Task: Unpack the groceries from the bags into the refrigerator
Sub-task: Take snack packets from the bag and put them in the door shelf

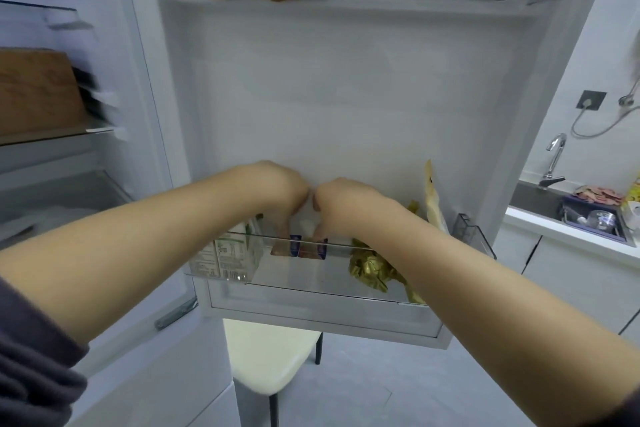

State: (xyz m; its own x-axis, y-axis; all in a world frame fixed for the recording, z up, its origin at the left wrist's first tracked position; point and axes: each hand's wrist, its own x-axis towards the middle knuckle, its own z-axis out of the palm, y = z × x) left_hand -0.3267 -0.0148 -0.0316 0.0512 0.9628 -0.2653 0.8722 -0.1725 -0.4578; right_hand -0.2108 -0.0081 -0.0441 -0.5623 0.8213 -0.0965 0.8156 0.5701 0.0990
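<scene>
Both forearms extended, wrists bent down. Left hand (277, 189) and right hand (349, 204) nearly touching, fingers (284, 229) clamped on small packet (309, 249) in door bin (311, 284).

2 bare forearms, dark purplish-grey sleeve (31, 367) bunched at left elbow

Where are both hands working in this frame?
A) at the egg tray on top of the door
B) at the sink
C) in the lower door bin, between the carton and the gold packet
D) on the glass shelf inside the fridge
C: the left hand and right hand reach down into the clear door bin, at the small packets between the carton and the gold packet.
</scene>
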